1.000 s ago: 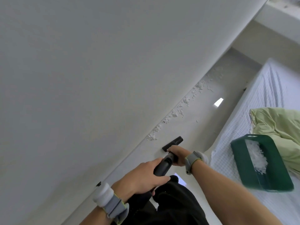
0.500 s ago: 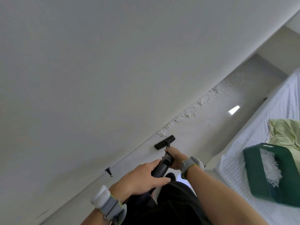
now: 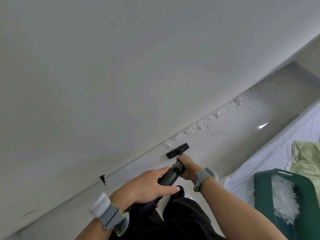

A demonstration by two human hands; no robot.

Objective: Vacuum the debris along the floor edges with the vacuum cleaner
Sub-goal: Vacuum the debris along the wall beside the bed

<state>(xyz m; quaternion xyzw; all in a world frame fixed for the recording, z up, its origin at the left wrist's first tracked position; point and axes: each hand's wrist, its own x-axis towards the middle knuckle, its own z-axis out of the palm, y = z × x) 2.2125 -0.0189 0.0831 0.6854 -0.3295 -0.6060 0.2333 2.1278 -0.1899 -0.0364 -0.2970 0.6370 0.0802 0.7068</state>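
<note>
A black vacuum cleaner wand (image 3: 170, 176) runs from my lap down to its flat black nozzle (image 3: 177, 150) on the pale floor, just short of the wall edge. My left hand (image 3: 147, 187) wraps the upper part of the wand. My right hand (image 3: 186, 166) grips it lower, close to the nozzle. White crumbly debris (image 3: 200, 126) lies in a strip along the foot of the wall, starting right beside the nozzle (image 3: 166, 145) and stretching away to the upper right.
A white wall (image 3: 121, 75) fills the left and top. A small black door stopper (image 3: 103, 179) sticks out at the wall's foot. On the right is a bed with a white checked sheet (image 3: 259, 168), a green dustpan (image 3: 266, 196) holding white scraps, and a pale green cloth (image 3: 308, 158).
The view has swung left and down, so the bed and dustpan slid toward the right edge. The nozzle stays by the near end of the debris strip; both hands keep their grip.
</note>
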